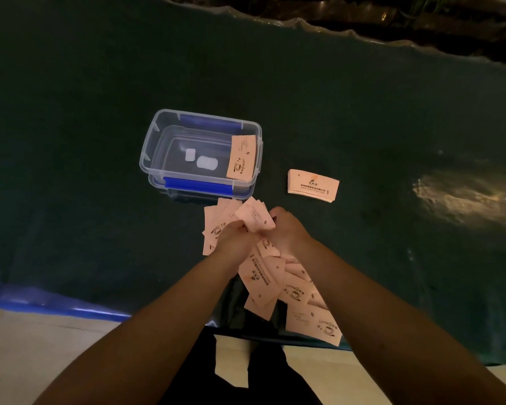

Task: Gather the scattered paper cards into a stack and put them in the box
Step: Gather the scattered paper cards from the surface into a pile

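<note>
1. Your left hand and right hand meet in front of you, just near of the box. Both are closed on one bunch of cards, which fans up and away from the fingers.
2. The cards are pale pink paper rectangles with dark print. Some faces show a coffee-cup drawing with the word COFFEE; others show lines of small text that cannot be read.
3. More loose cards lie under and between your forearms, overlapping at mixed angles. The nearest one reaches the near edge of the worktop.
4. A few further cards spread out to the left behind your left hand.
5. A squared stack sits alone on the worktop, right of the box and apart from it, text side up.
6. The box is clear plastic with blue latches on its near and far sides. It stands open, beyond your hands.
7. One card leans inside the box against its right wall, cup drawing facing up.
8. Two small white pieces lie on the box floor; what they are cannot be told.
9. The worktop carries a dark green cover with a blue strip along its near edge.
</note>
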